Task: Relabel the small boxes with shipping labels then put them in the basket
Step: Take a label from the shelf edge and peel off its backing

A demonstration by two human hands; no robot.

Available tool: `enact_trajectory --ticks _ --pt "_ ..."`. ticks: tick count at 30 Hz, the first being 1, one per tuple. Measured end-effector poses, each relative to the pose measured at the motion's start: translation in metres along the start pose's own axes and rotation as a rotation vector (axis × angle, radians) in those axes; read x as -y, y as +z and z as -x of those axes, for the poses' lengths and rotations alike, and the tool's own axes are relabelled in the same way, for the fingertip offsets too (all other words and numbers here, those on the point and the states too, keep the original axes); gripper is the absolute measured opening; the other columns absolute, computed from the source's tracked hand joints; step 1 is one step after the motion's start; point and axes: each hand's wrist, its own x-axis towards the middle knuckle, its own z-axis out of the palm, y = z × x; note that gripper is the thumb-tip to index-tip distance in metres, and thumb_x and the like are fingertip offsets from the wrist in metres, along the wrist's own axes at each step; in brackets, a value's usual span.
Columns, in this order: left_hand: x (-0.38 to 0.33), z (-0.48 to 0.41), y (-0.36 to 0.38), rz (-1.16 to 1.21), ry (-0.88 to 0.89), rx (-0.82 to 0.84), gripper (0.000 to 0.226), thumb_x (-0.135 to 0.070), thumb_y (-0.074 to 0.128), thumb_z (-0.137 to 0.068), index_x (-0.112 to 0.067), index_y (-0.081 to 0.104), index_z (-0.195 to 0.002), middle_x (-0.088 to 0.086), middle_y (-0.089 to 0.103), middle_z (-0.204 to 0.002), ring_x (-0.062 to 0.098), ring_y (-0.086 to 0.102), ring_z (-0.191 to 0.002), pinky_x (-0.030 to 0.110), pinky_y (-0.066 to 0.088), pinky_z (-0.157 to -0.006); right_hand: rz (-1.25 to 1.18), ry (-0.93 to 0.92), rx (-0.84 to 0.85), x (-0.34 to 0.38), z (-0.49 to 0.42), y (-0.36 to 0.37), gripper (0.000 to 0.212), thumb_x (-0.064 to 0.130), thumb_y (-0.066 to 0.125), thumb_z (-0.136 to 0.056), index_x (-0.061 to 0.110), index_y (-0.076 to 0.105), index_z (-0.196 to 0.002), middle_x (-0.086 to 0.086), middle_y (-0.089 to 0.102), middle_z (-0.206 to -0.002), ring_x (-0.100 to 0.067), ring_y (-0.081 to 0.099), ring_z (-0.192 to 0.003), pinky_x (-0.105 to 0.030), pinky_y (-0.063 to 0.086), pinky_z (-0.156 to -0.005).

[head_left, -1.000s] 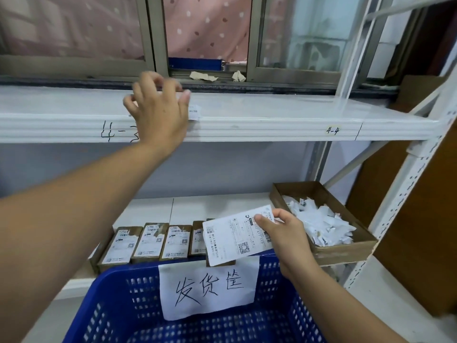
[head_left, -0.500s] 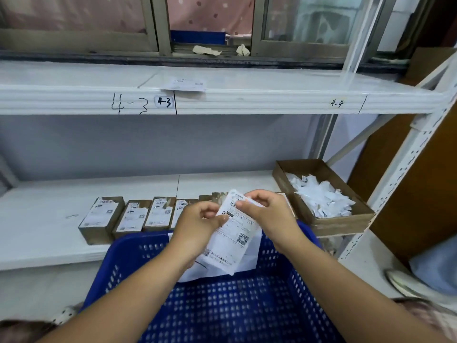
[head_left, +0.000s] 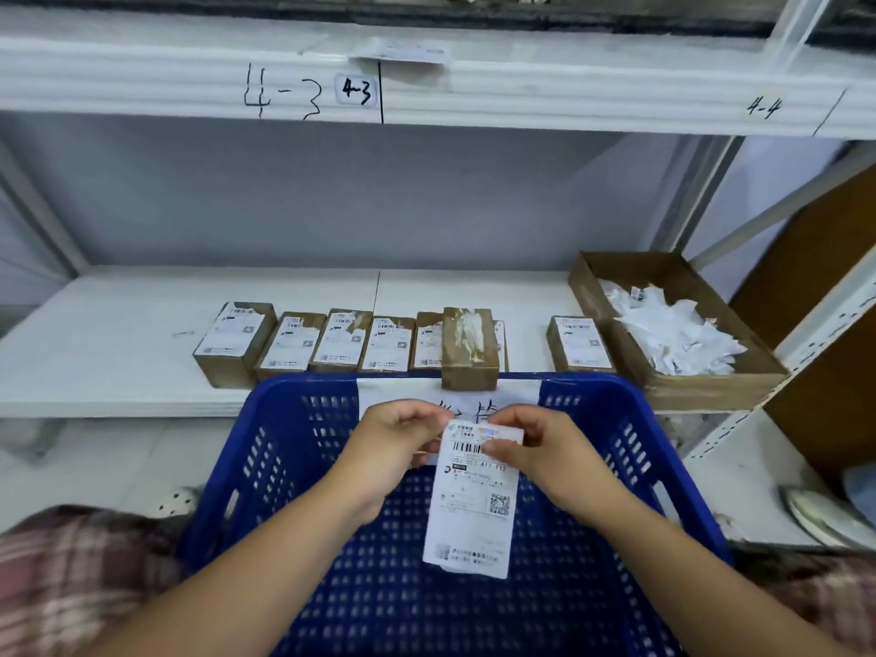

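- Head view: the left hand (head_left: 393,448) and the right hand (head_left: 550,455) each pinch an upper corner of one shipping label (head_left: 474,509), fingertips pressed on the paper.
- From that pinch the label hangs over the blue basket (head_left: 284,419), print facing up. Its long axis runs from the hands back toward the person.
- Straight beyond the grip, at the basket's far rim, stands a stripped box (head_left: 469,346) with torn label remnants on top. Its long axis runs roughly in line with the label's, and it lies between the two hands, about equally near each.
- A row of small boxes (head_left: 341,341) with old labels sits on the lower shelf (head_left: 104,334) to the left. One more sits right, just beside a cardboard tray (head_left: 711,386) of paper scraps (head_left: 673,334).
- Hidden: the stripped box's foot, so shelf or rim cannot be told. The label's back is also hidden; perhaps the backing is being peeled.
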Motion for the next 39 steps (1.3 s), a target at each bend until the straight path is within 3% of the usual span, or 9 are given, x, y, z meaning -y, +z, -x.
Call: enact_trajectory --ticks 4,6,12,19,22,24,27,32,39 --pt "0.006 -0.003 0.001 -0.086 -0.050 -0.016 0.016 -0.016 0.056 -0.095 -0.015 0.072 -0.092 0.000 0.074 -0.083 0.005 0.060 -0.069 0.021 0.047 -0.069 -0.099 0.024 0.001 -0.007 -0.002 0.002 0.017 0.011 0.071 -0.087 0.025 0.066 -0.095 0.005 0.076 -0.086 -0.010 0.071 -0.075 -0.026 0.056 -0.065" --pt "0.008 -0.006 0.002 -0.098 -0.068 -0.028 0.017 -0.017 0.054 -0.096 -0.015 0.071 -0.091 0.000 0.073 -0.085 0.005 0.059 -0.067 0.020 0.046 -0.067 -0.148 0.031 0.002 -0.008 -0.004 0.002 0.018 0.010 0.070 -0.088 0.022 0.065 -0.100 0.004 0.076 -0.088 -0.009 0.072 -0.076 -0.022 0.055 -0.063" --pt "0.009 -0.011 0.009 -0.073 -0.090 -0.042 0.021 -0.025 0.053 -0.096 -0.014 0.070 -0.092 0.001 0.073 -0.084 0.009 0.058 -0.068 0.024 0.044 -0.068 -0.132 0.035 -0.033 -0.011 -0.004 0.002 0.016 0.013 0.071 -0.087 0.023 0.064 -0.098 0.005 0.076 -0.088 -0.010 0.072 -0.077 -0.027 0.059 -0.065" --pt "0.010 -0.009 0.006 -0.156 -0.062 -0.026 0.021 -0.016 0.053 -0.095 -0.011 0.071 -0.086 -0.003 0.068 -0.073 0.006 0.054 -0.060 0.017 0.042 -0.059 -0.064 0.011 -0.068 -0.013 0.001 0.003 0.015 0.018 0.070 -0.088 0.027 0.063 -0.096 0.007 0.075 -0.086 -0.010 0.072 -0.077 -0.034 0.060 -0.068" --pt "0.010 -0.006 0.004 -0.227 -0.013 0.044 0.018 -0.014 0.056 -0.094 -0.017 0.071 -0.085 -0.007 0.068 -0.073 0.003 0.056 -0.062 0.011 0.044 -0.057 -0.069 -0.022 -0.120 -0.014 0.003 0.002 0.015 0.019 0.069 -0.089 0.028 0.063 -0.100 0.006 0.073 -0.077 -0.011 0.069 -0.074 -0.027 0.054 -0.059" --pt "0.010 -0.003 0.004 -0.255 0.011 0.090 0.016 -0.014 0.059 -0.093 -0.018 0.072 -0.086 -0.007 0.069 -0.073 0.002 0.057 -0.063 0.009 0.044 -0.059 -0.093 -0.026 -0.135 -0.014 0.004 0.002 0.012 0.017 0.068 -0.090 0.024 0.064 -0.098 0.005 0.074 -0.080 -0.010 0.070 -0.076 -0.026 0.054 -0.065" --pt "0.010 -0.001 0.005 -0.284 0.026 0.129 0.014 -0.014 0.058 -0.093 -0.016 0.072 -0.088 -0.008 0.069 -0.074 -0.002 0.057 -0.061 0.007 0.043 -0.059 -0.091 -0.023 -0.135 -0.016 0.005 0.003 0.005 0.017 0.067 -0.091 0.020 0.067 -0.095 0.003 0.075 -0.086 -0.014 0.071 -0.080 -0.035 0.057 -0.076" --pt "0.009 0.001 0.006 -0.332 0.045 0.180 0.016 -0.015 0.057 -0.094 -0.018 0.071 -0.087 -0.010 0.069 -0.074 -0.004 0.057 -0.060 0.008 0.045 -0.061 -0.082 -0.016 -0.130 -0.017 0.007 0.002 0.006 0.019 0.065 -0.092 0.021 0.070 -0.093 0.008 0.075 -0.085 -0.008 0.071 -0.076 -0.030 0.057 -0.073" --pt "0.010 0.002 0.007 -0.323 0.071 0.161 0.017 -0.017 0.056 -0.095 -0.015 0.072 -0.089 -0.006 0.070 -0.076 0.001 0.058 -0.062 0.013 0.047 -0.064 -0.089 -0.021 -0.137 -0.017 0.006 0.001 0.006 0.019 0.065 -0.092 0.019 0.071 -0.093 -0.001 0.075 -0.085 -0.023 0.071 -0.081 -0.044 0.058 -0.079"
